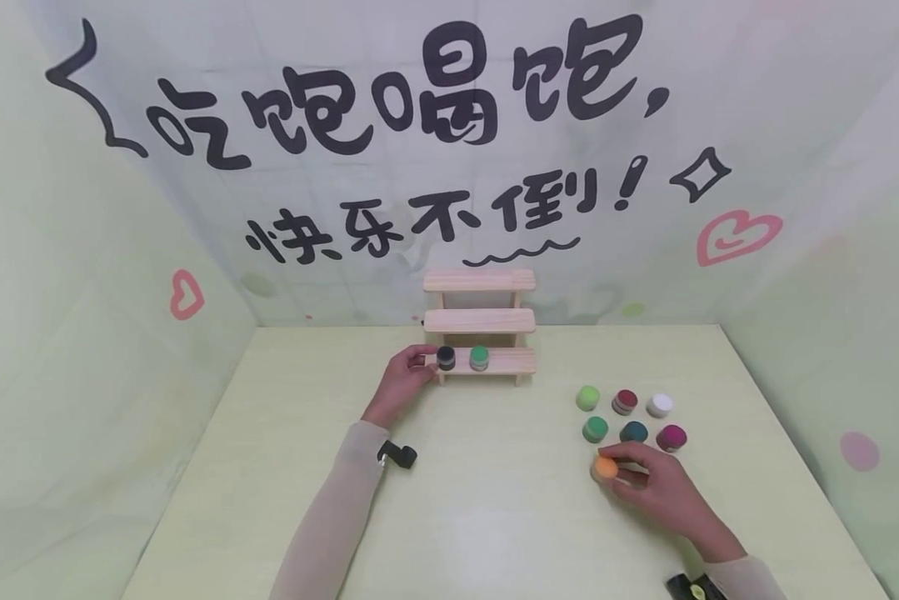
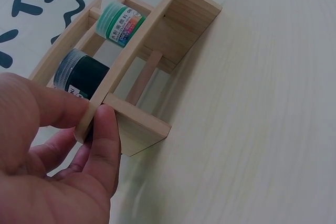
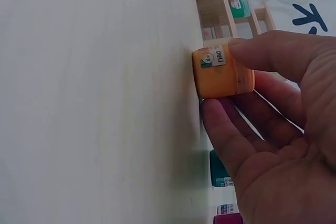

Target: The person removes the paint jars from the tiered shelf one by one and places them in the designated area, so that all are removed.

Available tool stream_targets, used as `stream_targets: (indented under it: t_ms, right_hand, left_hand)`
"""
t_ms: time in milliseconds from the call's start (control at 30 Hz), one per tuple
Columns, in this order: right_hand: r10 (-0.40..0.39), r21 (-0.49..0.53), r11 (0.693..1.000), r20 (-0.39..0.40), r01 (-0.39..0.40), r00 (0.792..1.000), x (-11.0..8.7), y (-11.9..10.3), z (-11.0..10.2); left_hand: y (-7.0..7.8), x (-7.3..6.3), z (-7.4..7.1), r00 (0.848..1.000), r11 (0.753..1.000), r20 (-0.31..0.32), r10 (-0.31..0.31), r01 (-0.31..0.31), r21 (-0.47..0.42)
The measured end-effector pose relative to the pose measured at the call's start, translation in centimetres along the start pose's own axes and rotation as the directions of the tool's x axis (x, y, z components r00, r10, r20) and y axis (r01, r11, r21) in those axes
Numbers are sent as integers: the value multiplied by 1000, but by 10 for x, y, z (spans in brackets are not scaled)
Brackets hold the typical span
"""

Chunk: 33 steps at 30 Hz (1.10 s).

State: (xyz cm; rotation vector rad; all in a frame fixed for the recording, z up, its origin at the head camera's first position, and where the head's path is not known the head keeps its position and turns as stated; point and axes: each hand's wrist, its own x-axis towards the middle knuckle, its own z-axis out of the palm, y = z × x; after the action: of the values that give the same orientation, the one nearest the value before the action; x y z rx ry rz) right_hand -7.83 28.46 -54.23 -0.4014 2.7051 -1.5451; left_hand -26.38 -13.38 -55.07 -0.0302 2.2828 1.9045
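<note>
My left hand (image 1: pixel 402 385) pinches the left end of the lowest step of a small wooden three-tier stand (image 1: pixel 479 320), thumb and fingers on either side of the board in the left wrist view. Right beside those fingers, a black-looking paint jar (image 2: pixel 81 73) stands on that step. Next to it is a green paint jar (image 2: pixel 119 23) with a printed label. On the right of the table, my right hand (image 1: pixel 662 492) grips an orange paint jar (image 3: pixel 223 72) between thumb and fingers. The jar's base is right at the tabletop.
Several more paint jars stand in two rows beyond my right hand: light green (image 1: pixel 587 397), dark red (image 1: pixel 625 402), white (image 1: pixel 660 406), green (image 1: pixel 595 429), teal (image 1: pixel 633 432) and magenta (image 1: pixel 671 437). Behind the stand hangs a printed cloth backdrop (image 1: pixel 389 175).
</note>
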Motion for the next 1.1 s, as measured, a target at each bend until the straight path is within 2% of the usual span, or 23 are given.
stream_targets:
  t_ms: [367,567,700,1100]
  right_hand:
    - [-22,-12,1000,10,22,1000,-1,2,0]
    - [26,-21,999,7,-26,1000,1,0,-6]
    - [21,-40,999,-24,-22,999,3,-2,-9]
    - [-101,-106,990,-96,91,990,28,-18,-14]
  left_hand:
    - [0,-3,0,1000,1000,-4,11,-11,2]
    - [1,-5,-1,1000,1000,-5,15,-15,7]
    - [2,-6,-1,1000,1000,-4,9,-9,12]
    - [5,-2,0,1000,1000,0,13,-13,-3]
